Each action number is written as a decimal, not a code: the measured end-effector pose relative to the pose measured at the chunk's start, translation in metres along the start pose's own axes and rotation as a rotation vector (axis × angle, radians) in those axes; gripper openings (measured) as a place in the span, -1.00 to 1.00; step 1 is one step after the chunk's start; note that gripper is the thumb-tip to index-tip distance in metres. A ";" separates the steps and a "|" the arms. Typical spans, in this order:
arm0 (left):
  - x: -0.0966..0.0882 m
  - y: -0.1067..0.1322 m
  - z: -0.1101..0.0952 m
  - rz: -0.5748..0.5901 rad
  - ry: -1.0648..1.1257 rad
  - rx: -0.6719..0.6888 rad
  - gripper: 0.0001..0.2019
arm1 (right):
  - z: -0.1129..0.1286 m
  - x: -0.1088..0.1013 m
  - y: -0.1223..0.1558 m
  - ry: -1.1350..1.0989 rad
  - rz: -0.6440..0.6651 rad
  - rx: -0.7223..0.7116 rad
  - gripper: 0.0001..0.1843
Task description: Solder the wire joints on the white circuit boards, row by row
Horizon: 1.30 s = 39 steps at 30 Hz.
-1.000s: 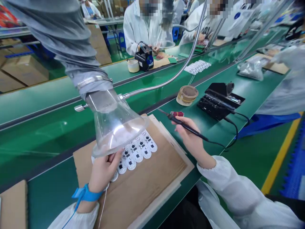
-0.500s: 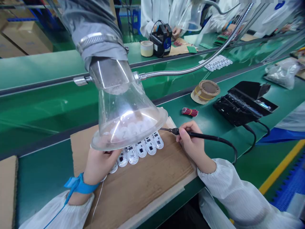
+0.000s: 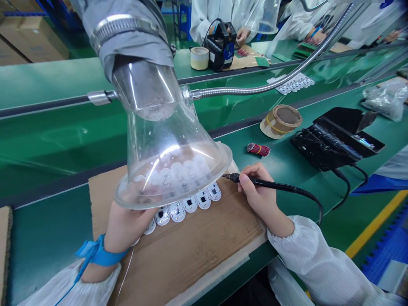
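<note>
the green tabletop runs across the view and carries everything near the person. a brown cardboard sheet lies on it, in front of the person. over the sheet's far part hangs a clear hood, fixed to the end of a grey hose, with a bendy metal tube joined at its side. to the right sits a black case with cables coming out of it. the row of white circuit boards lies on the cardboard, partly under the hood, near ends showing past its rim. the left hand reaches under the hood at the left of the row; its fingers blur through the plastic, so i cannot tell whether its grip is holding anything. the right hand has its grip closed round the black soldering iron, tip pointing left by the hood's rim, near the right end of the row. beyond that hand stands a brown roll. smaller are the blue wrist strap on the left wrist, a banded red wire bundle and a thin pale strand below the left hand.
</note>
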<state>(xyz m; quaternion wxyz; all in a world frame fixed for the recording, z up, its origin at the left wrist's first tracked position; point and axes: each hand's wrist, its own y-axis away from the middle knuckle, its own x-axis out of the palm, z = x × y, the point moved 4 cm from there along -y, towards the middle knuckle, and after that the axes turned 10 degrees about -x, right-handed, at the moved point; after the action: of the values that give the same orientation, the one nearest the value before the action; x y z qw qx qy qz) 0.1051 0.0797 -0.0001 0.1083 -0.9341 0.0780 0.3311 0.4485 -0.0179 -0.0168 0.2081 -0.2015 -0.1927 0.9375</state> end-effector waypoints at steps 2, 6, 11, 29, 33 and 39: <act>-0.001 0.000 -0.005 -0.021 -0.009 0.079 -0.56 | -0.001 0.001 0.000 0.003 0.014 -0.004 -0.63; 0.000 -0.001 -0.008 -0.011 -0.012 0.136 -0.67 | 0.001 0.000 0.000 0.001 0.018 -0.023 -0.63; 0.000 -0.001 -0.009 0.008 -0.017 0.149 -0.71 | 0.002 0.000 -0.002 -0.014 0.018 -0.050 -0.67; 0.006 -0.002 -0.016 0.069 -0.015 0.234 -0.66 | 0.001 0.002 -0.003 -0.029 0.022 -0.061 -0.74; 0.008 -0.003 -0.019 0.093 -0.011 0.253 -0.80 | 0.000 0.001 -0.002 -0.016 0.020 -0.044 -0.70; 0.003 -0.005 -0.014 0.032 0.028 0.176 -0.96 | 0.003 -0.001 -0.002 -0.054 -0.069 -0.072 -0.70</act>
<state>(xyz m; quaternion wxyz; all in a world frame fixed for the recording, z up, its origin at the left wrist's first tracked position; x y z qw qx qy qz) 0.1171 0.0808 0.0090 0.1834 -0.9241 0.1234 0.3119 0.4485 -0.0179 -0.0129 0.2278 -0.1765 -0.2388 0.9273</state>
